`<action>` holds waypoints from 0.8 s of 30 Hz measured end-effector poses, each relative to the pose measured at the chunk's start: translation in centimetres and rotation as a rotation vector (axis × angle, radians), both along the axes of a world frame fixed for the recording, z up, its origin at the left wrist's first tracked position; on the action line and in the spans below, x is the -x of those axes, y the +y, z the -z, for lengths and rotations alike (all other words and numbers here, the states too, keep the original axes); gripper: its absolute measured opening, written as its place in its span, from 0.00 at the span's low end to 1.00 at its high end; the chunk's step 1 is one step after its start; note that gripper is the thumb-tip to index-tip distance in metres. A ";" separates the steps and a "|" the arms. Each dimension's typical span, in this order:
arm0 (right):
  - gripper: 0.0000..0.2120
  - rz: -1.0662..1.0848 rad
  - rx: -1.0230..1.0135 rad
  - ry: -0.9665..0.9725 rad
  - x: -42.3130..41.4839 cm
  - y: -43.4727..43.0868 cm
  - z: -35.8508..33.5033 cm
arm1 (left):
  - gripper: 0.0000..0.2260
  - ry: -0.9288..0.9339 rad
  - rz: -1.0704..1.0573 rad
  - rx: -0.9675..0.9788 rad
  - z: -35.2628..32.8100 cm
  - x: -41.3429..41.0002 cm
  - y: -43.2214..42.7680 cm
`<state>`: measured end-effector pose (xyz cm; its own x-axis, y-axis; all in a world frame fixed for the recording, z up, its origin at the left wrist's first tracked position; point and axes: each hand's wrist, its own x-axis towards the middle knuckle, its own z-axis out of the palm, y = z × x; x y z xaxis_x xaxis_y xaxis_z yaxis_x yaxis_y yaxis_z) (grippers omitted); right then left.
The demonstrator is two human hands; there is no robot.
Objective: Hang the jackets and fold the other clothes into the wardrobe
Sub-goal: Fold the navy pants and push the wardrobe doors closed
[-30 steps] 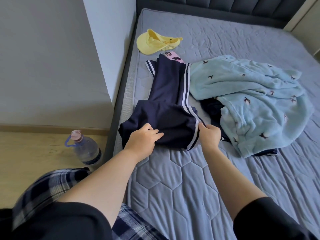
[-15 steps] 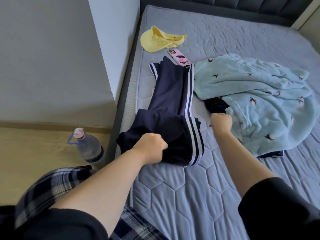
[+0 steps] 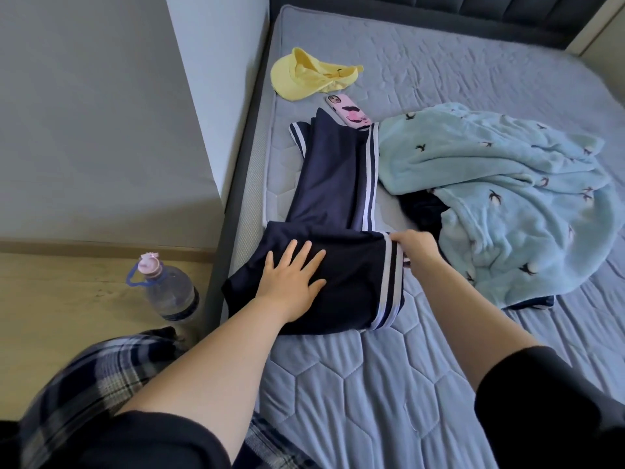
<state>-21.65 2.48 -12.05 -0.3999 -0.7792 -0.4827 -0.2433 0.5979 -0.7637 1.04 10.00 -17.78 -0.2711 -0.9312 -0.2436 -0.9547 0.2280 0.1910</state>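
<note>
Clearly mid-fold, the navy track pants (image 3: 338, 204) lie along the left side of the bed (image 3: 372, 384), near end doubled over. The left hand (image 3: 291, 279) presses flat, fingers (image 3: 304, 255) spread, to pin the fold, while the right hand (image 3: 416, 247) pinches the striped edge, probably squaring it. A fleece blanket (image 3: 500, 204) lies right.

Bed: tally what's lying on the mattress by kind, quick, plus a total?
Clothing: 3, navy striped track pants, light blue fleece garment, dark garment partly under the fleece
Caps: 1, yellow cap
Phones: 1, pink-cased phone
Total: 5
The water bottle stands on the floor and is not counted.
</note>
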 end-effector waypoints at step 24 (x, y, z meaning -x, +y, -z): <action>0.10 -0.444 0.114 -0.406 3.1 0.2 0.6 | 0.25 0.140 -0.034 0.087 0.3 -1.0 -0.3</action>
<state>-24.74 2.65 -12.69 0.1732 -0.8852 -0.4318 -0.1266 0.4148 -0.9011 2.01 9.74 -18.12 -0.2644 -0.9565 -0.1237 -0.9278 0.2172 0.3033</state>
